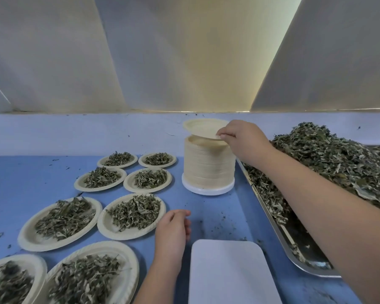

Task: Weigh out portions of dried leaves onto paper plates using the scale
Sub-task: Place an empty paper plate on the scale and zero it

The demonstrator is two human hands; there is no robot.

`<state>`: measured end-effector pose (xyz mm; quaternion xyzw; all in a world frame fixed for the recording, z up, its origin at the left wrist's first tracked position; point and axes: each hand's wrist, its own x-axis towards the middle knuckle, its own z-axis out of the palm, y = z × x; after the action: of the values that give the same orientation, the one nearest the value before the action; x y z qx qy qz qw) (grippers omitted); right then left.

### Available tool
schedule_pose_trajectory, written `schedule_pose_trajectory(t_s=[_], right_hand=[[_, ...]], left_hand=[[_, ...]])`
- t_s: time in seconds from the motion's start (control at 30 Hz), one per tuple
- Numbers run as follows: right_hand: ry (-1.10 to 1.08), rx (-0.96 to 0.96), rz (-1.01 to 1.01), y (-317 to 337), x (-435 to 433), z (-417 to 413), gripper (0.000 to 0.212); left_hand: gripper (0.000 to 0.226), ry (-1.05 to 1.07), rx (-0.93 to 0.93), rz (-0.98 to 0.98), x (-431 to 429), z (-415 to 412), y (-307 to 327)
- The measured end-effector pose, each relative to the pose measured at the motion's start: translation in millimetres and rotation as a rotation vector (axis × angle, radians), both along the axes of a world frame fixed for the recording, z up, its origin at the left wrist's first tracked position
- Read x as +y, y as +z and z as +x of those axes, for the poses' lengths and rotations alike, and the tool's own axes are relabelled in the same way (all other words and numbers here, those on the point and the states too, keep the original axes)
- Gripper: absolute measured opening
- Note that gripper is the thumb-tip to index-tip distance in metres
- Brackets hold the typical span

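A heap of dried leaves (329, 154) fills the metal tray (294, 249) at right, across from the filled plates (134, 216) and the bare white scale (230, 273). Behind the scale, the right hand (239, 137) pinches the rim of one paper plate (202, 128), tilted just above the stack (208, 170). The plate looks light, thin and probably flexible, so its edge is the best place to hold it. The left hand (173, 229) rests near the scale, fingers loosely curled, holding nothing.

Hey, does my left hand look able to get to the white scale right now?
Probably yes. The left hand holds nothing and sits just left of the scale; nothing lies between them, and the scale's top is bare.
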<state>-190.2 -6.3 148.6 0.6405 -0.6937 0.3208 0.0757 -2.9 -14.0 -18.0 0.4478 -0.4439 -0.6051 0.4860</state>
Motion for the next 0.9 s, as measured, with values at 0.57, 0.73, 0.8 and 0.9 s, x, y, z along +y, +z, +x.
schedule_pose_trajectory(t_s=[0.57,0.73,0.8,0.9], right_hand=[[0.345,-0.011,0.008,-129,224,40,0.023],[0.371,-0.002,0.052,-138,228,41,0.023],[0.397,-0.027,0.078,-142,229,42,0.024],[0.415,-0.050,0.087,-145,232,40,0.027]], left_hand=[[0.017,0.008,0.288,0.156,34,28,11],[0.020,-0.026,0.308,0.127,34,28,8],[0.021,-0.028,0.325,0.141,31,28,8],[0.022,-0.023,0.346,0.155,30,28,7]])
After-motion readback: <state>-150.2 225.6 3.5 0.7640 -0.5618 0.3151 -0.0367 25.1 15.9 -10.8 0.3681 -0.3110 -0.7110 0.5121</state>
